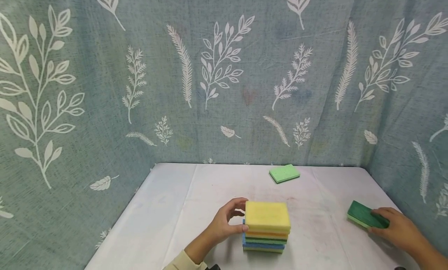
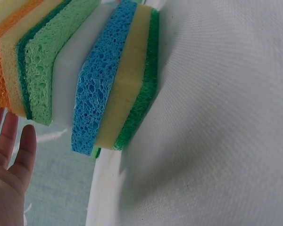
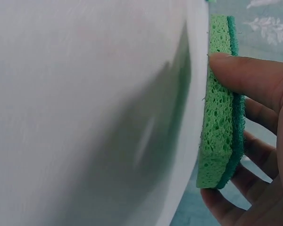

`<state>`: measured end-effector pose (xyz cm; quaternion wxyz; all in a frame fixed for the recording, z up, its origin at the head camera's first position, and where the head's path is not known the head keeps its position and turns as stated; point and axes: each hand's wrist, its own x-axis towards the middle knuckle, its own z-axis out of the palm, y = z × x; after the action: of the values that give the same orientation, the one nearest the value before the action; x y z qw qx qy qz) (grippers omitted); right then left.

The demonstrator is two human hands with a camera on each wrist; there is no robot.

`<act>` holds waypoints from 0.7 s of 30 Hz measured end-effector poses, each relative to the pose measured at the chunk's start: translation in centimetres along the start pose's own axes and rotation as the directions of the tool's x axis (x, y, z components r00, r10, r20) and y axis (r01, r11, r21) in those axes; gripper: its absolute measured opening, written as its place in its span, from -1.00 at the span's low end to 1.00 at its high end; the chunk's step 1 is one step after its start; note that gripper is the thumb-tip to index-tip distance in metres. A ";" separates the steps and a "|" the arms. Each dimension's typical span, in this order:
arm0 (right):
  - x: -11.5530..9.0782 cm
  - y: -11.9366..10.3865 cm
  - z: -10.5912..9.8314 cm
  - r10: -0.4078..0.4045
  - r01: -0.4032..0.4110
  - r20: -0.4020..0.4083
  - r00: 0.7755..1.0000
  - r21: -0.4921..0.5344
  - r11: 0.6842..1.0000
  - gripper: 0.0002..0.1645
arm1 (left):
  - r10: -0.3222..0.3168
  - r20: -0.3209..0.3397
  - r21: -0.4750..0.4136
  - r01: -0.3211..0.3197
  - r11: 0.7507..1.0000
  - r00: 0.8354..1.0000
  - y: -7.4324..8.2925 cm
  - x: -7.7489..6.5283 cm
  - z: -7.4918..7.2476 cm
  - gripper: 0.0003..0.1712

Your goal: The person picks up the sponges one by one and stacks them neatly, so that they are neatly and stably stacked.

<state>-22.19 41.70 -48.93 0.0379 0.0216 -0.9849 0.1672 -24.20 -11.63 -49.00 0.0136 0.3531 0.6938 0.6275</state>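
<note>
A stack of several sponges [image 1: 267, 217] stands on the white-covered table, with a yellow one on top and orange, green, blue and cream layers below. My left hand [image 1: 226, 220] is at its left side, fingers spread and lightly touching the upper layers. In the left wrist view, the fingertips of the left hand [image 2: 8, 155] lie along the stack's edge near the orange layer. At the right, my right hand [image 1: 397, 228] grips a green sponge [image 1: 365, 215] with a darker scouring side up. The thumb presses the near edge of this sponge [image 3: 219, 113], with the fingers around the far side.
Another light green sponge [image 1: 284, 173] lies flat near the back edge of the table [image 1: 224, 184]. A blue-green curtain [image 1: 217, 137] with white leaf prints hangs behind the table and along both sides.
</note>
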 end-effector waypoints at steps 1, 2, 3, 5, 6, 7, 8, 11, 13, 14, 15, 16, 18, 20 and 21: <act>0.0 -0.2 0.0 -0.012 0.012 -0.009 1.000 0.005 1.000 -0.05 | 0.007 0.001 0.001 -0.007 1.000 1.000 0.0 0.0 0.0 -0.27; 0.0 -0.4 -0.1 -0.024 0.024 -0.009 1.000 0.012 1.000 -0.06 | 0.013 0.002 0.001 -0.013 1.000 1.000 0.0 0.0 0.0 -0.27; 0.0 -0.6 -0.1 -0.032 0.032 -0.014 0.999 0.017 0.999 -0.07 | 0.009 0.000 -0.001 -0.009 1.000 1.000 -0.1 0.0 0.0 -0.27; 0.1 -1.0 -0.1 -0.038 0.039 -0.018 0.999 0.028 0.999 -0.08 | 0.002 -0.001 -0.003 -0.002 1.000 1.000 0.0 0.0 0.0 -0.26; 0.2 -1.2 -0.1 -0.039 0.039 -0.020 0.999 0.033 0.999 -0.09 | -0.004 -0.002 -0.002 0.004 1.000 1.000 0.0 0.0 0.0 -0.26; 0.2 -1.4 -0.2 -0.040 0.041 -0.023 0.999 0.036 0.999 -0.10 | -0.009 -0.003 -0.001 0.009 1.000 1.000 -0.1 0.0 0.0 -0.26; 0.3 -1.6 -0.2 -0.040 0.041 -0.022 0.999 0.038 0.998 -0.10 | -0.013 -0.003 -0.002 0.013 1.000 1.000 -0.1 0.0 0.0 -0.26; 0.4 -2.1 -0.2 -0.038 0.039 -0.017 0.999 0.045 0.998 -0.09 | -0.019 0.000 0.006 0.019 1.000 1.000 -0.1 0.0 0.0 -0.25; 0.4 -2.4 -0.2 -0.037 0.037 -0.009 0.999 0.044 0.998 -0.07 | -0.013 0.003 0.008 0.013 1.000 1.000 -0.1 -0.1 0.0 -0.25; 0.4 -2.6 -0.2 -0.036 0.036 -0.006 0.999 0.045 0.998 -0.06 | -0.009 0.004 0.008 0.009 1.000 1.000 -0.1 -0.1 0.0 -0.24; 0.5 -2.8 -0.3 -0.035 0.036 -0.004 0.999 0.044 0.998 -0.06 | -0.002 0.003 0.009 0.002 1.000 1.000 -0.2 -0.1 -0.1 -0.25; 0.5 -2.9 -0.4 -0.040 0.040 -0.003 0.999 0.044 0.998 -0.06 | 0.006 0.002 0.007 -0.006 1.000 1.000 -0.2 -0.1 -0.1 -0.24; 0.6 -3.2 -0.5 -0.054 0.054 -0.007 0.999 0.045 0.998 -0.07 | 0.026 0.002 0.009 -0.026 1.000 1.000 -0.3 0.0 -0.1 -0.25; 0.7 -3.6 -0.7 -0.066 0.067 -0.010 0.998 0.049 0.997 -0.08 | 0.046 -0.001 0.011 -0.046 0.999 0.999 -0.3 0.0 -0.2 -0.25; 0.7 -3.7 -0.7 -0.071 0.072 -0.014 0.997 0.051 0.996 -0.08 | 0.054 -0.003 0.012 -0.053 0.998 0.999 -0.3 0.0 -0.2 -0.25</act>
<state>-22.65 38.39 -46.96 0.0491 0.0568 -0.9786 0.1914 -24.49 -11.75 -49.25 -0.0065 0.3705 0.6878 0.6242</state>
